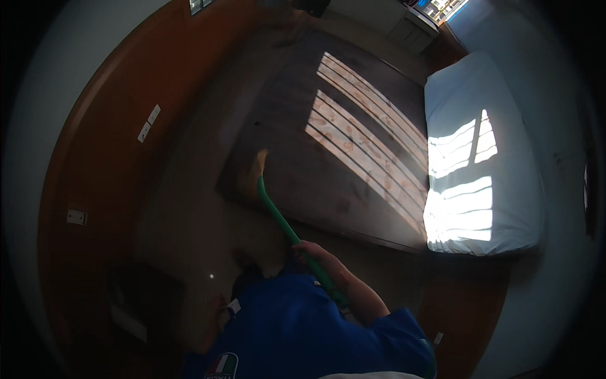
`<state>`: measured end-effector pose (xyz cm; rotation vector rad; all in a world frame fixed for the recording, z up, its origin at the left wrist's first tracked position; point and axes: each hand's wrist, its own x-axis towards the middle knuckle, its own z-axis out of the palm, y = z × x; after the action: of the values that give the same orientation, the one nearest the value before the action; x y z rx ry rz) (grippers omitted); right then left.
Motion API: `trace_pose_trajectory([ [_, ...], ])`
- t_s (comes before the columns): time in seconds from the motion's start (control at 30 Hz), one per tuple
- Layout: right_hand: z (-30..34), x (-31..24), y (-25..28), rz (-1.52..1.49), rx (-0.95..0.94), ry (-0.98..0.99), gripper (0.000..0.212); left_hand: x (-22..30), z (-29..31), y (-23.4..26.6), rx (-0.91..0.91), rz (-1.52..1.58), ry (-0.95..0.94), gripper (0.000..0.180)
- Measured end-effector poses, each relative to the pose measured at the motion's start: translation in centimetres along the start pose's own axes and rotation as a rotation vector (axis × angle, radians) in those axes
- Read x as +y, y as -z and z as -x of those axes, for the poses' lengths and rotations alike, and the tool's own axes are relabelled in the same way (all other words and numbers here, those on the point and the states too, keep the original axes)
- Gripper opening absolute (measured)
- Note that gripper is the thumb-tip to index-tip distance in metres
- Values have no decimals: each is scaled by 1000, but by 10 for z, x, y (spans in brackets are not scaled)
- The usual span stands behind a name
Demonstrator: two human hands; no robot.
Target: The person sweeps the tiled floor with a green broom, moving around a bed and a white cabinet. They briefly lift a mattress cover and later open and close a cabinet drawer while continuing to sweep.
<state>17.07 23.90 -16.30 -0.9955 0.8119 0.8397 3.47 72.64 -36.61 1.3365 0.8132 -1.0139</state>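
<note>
My right hand point(309, 250) is wrapped round the green handle of a broom point(278, 218), whose lower end passes along my right forearm. The broom's tan bristle head point(259, 165) is over the near left corner of a broad, low bed base point(278, 107); I cannot tell if it touches. Bars of sunlight show a patterned surface on the base. Low at my left side, my left hand point(218, 306) is in deep shadow beside my blue shirt. Its fingers are too dark to make out.
A white-covered mattress point(524, 208) stands at the right side of the base, by the wall. Wooden panelling point(107, 170) with wall sockets point(144, 132) runs along the left. A dark boxy object point(145, 297) sits at lower left. White drawers point(413, 31) stand at the far right.
</note>
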Motion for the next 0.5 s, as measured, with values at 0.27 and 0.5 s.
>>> trace_pose_trajectory([
  [0.27, 41, 62, -48, 336, 187, 266, 52, 190, -39, 104, 252, -173, -128, 46],
  [0.5, 118, 104, -44, -1, 197, 294, 50, 286, -12, -9, 137, -418, -226, 41],
])
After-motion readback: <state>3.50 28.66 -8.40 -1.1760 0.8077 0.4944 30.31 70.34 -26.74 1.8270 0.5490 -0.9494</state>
